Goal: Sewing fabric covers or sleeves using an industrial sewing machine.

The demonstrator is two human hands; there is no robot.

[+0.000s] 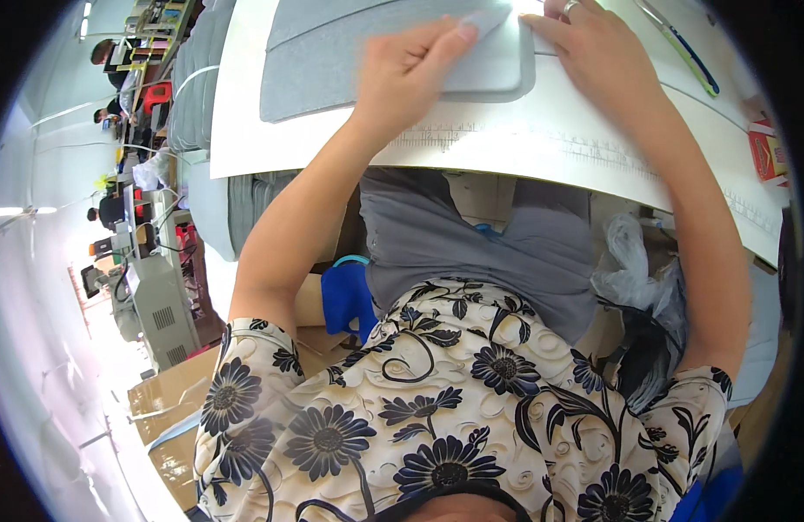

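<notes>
My left hand [406, 74] is closed, thumb and fingers pinched on a pale edge of the flat grey piece [315, 78], which lies on the white worktop [271, 148]. Just right of that edge, my right hand [597, 61], wearing a ring, reaches to the piece's upper right with bent fingers; their tips are washed out by glare and partly cropped, so what they grip is unclear. A long blue and green handled tool [699, 63] lies farther right. Printed ruler markings run along the worktop's front.
Stacked grey material [189, 104] stands at the left, with a red box [767, 152] on the right edge. Co-workers [110, 209] sit along benches at far left, near a grey machine [163, 309]. Cardboard [163, 404], a blue cloth [341, 296] and plastic bags [628, 257] are below.
</notes>
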